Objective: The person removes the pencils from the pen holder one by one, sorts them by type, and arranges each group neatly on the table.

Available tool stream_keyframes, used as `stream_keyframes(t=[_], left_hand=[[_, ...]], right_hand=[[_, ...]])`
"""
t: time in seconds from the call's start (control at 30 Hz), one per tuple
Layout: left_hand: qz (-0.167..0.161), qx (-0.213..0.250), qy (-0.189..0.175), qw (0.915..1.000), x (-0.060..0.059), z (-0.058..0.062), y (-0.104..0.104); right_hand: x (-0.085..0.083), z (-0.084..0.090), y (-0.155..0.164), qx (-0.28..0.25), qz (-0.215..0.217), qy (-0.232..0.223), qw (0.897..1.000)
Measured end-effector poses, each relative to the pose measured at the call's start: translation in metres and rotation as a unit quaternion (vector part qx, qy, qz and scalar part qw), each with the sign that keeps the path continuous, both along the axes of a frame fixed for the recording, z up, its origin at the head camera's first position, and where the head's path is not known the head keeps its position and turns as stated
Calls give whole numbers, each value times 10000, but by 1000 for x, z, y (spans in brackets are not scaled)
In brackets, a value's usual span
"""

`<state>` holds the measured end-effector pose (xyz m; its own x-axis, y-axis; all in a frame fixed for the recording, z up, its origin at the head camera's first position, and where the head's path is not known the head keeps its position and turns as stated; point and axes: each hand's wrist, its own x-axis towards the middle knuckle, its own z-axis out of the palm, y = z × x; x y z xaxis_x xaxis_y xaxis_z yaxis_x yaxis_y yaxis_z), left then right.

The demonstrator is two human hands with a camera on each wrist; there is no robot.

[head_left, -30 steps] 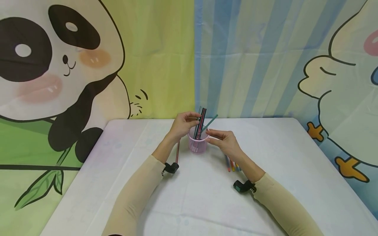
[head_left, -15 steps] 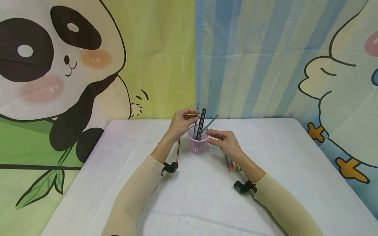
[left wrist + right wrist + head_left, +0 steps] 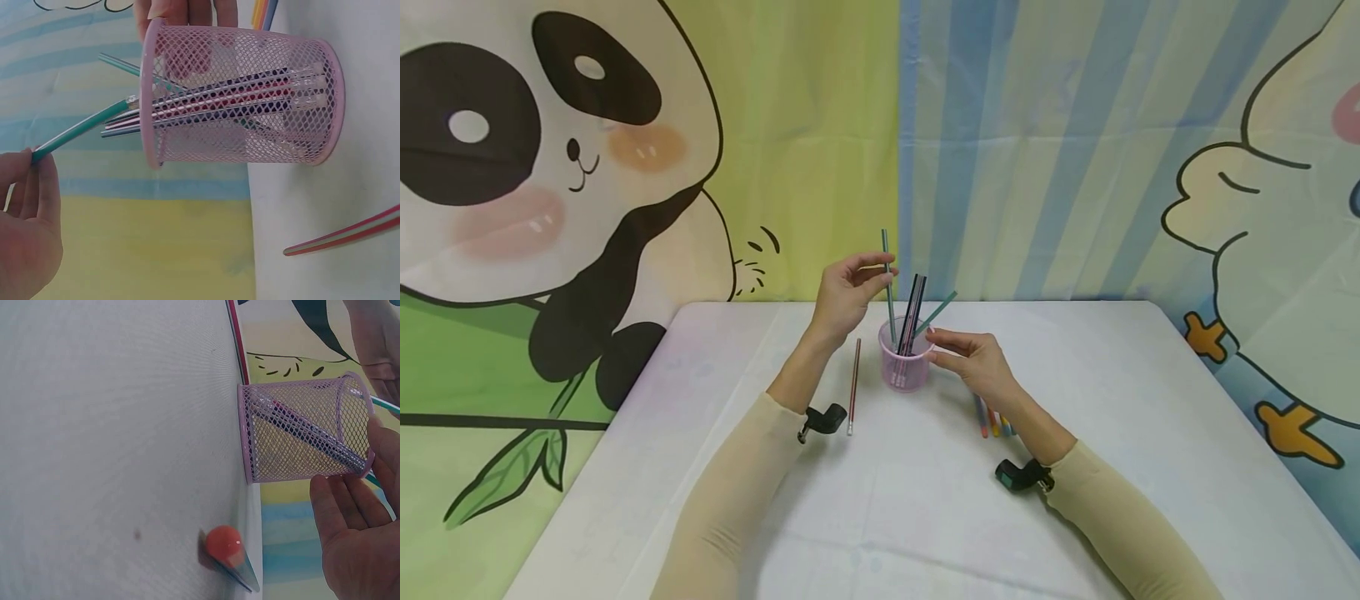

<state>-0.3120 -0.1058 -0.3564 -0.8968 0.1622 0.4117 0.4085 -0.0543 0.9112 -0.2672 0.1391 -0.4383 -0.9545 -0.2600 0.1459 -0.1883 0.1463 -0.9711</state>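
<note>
A pink mesh pen holder [image 3: 905, 375] stands upright on the table with several pencils inside, dark striped pencils [image 3: 225, 103] and another green pencil [image 3: 940, 308] leaning right. My left hand [image 3: 841, 300] pinches a green pencil [image 3: 81, 130] near its upper end, above and left of the holder. That pencil's eraser end is at the holder's mouth in the left wrist view. At the holder's right side, my right hand [image 3: 981, 364] holds the rim between thumb and fingers. Left of the holder, a red striped pencil [image 3: 854, 387] lies on the table.
Several colourful pens or sticks [image 3: 987, 421] lie on the white table [image 3: 910, 500] beneath my right wrist, partly hidden by it. One has a round orange end [image 3: 224, 544]. A printed cloth backdrop [image 3: 820, 150] hangs behind the table's far edge.
My left hand has separated a green pencil from the bunch and raised it up and leftward, nearly out of the holder. My right hand has stayed at the rim.
</note>
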Motion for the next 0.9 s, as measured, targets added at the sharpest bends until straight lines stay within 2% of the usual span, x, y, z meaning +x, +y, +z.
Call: stream_keyframes(t=[0.23,0.43,0.63,0.9], left_hand=[[221,56,354,9991,7,7,-4],[495,202,668,9963,11,11,-16],[765,378,685,9940,17,9,-30],[759,258,384,9960,23,0,-45]], right_hand=[[0,-2,0,7,-2,-17,10000],[-1,-2,1,42,-10,38,10000],[-3,-2,1,48,18,85,10000],[-2,-1,2,73,17,87,9999]])
